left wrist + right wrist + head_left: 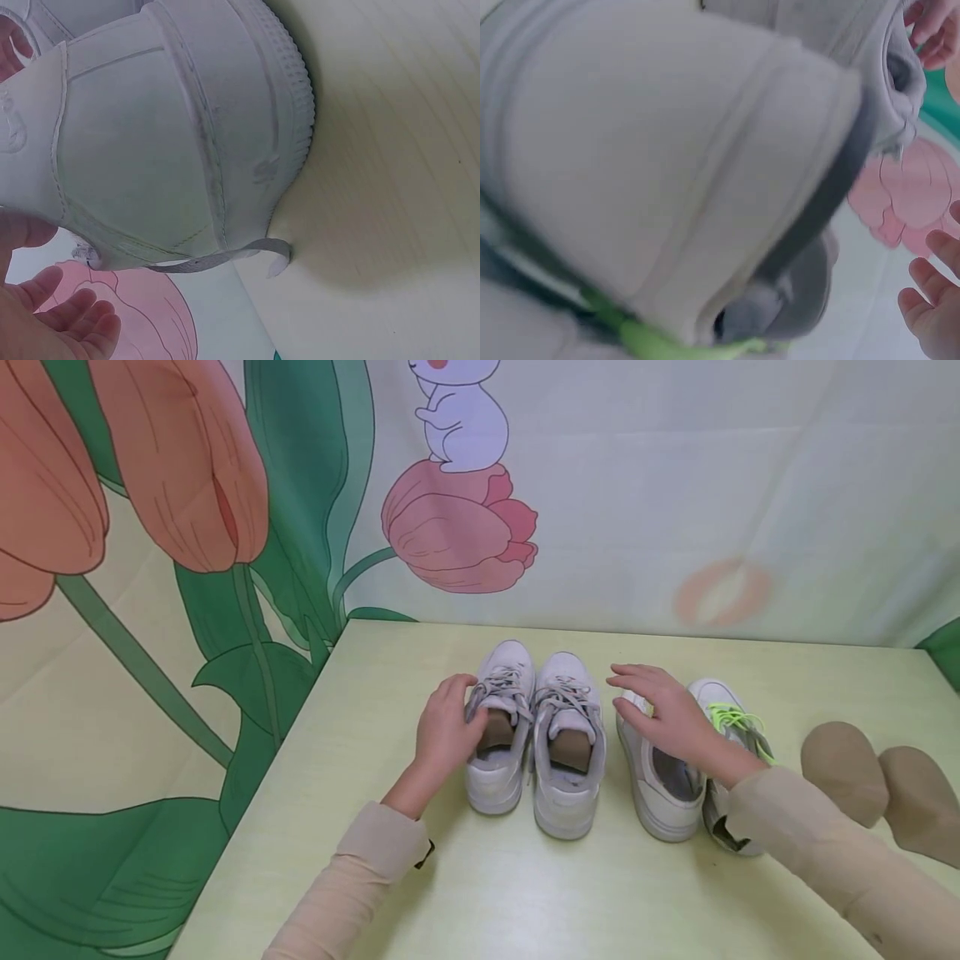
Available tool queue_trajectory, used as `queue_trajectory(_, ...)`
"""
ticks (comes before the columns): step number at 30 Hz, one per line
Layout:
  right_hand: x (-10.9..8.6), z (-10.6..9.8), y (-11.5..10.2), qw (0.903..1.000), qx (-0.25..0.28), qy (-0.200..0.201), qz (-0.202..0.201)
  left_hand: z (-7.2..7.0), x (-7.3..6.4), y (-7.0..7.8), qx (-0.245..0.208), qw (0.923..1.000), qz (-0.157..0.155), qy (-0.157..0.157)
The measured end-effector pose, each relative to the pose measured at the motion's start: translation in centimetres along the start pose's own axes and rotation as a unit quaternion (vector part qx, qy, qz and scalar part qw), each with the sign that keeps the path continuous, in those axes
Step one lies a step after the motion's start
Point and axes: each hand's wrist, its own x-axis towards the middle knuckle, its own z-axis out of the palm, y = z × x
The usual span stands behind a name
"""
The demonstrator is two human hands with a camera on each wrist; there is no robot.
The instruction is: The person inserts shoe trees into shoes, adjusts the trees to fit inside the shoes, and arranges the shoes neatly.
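Note:
Two white sneakers with grey laces stand side by side, toes toward the back: the left sneaker (495, 789) and its mate (566, 806). Brown inserts (570, 748) show inside both. My left hand (445, 731) is at the left sneaker's outer side, its thumb near the opening and its fingers loosely bent. Over another white sneaker (662, 810) hovers my right hand (667, 710), fingers extended and holding nothing. Beside that sneaker is one with neon green laces (738, 718), partly hidden by the right sleeve. In the right wrist view the fingers (934, 281) are spread, apart from the shoe.
Two brown insole-shaped pads (843, 772) lie at the table's right side, the sleeve near them. A pale wood-look table (495, 893) bears everything. Behind it hangs a cloth backdrop (615, 510) printed with tulips and a white animal.

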Motion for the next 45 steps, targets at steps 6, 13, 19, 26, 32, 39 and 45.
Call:
queue_trajectory(6, -0.7, -0.9, 1.3, 0.9993, -0.012, 0.030, 0.018, 0.0, -0.1, 0.2, -0.002, 1.0000, -0.004, -0.005)
queue_trajectory(13, -1.8, -2.1, 2.0, 0.9973, -0.006, 0.050, 0.053, 0.4, -0.1, 0.0, -0.007, 0.9999, 0.010, 0.007)
queue_trajectory(19, -2.5, -2.8, 2.4, 0.9957, 0.004, 0.054, 0.075, 0.7, -0.2, -0.2, -0.004, 0.9996, 0.008, -0.027)
queue_trajectory(26, -3.6, -3.5, 3.7, 0.9930, 0.004, 0.069, 0.096, 0.8, -0.2, -0.5, -0.011, 0.9979, -0.005, -0.063)
queue_trajectory(32, -4.6, -4.1, 4.5, 0.9897, 0.009, 0.079, 0.119, 1.0, -0.2, -0.9, -0.044, 0.9952, -0.022, -0.084)
queue_trajectory(39, -5.5, -4.6, 4.7, 0.9859, 0.019, 0.074, 0.149, 1.3, 0.0, -1.2, -0.048, 0.9923, -0.016, -0.113)
queue_trajectory(45, -6.1, -4.7, 5.2, 0.9819, 0.017, 0.081, 0.170, 0.8, 0.3, -1.1, -0.016, 0.9885, 0.010, -0.150)
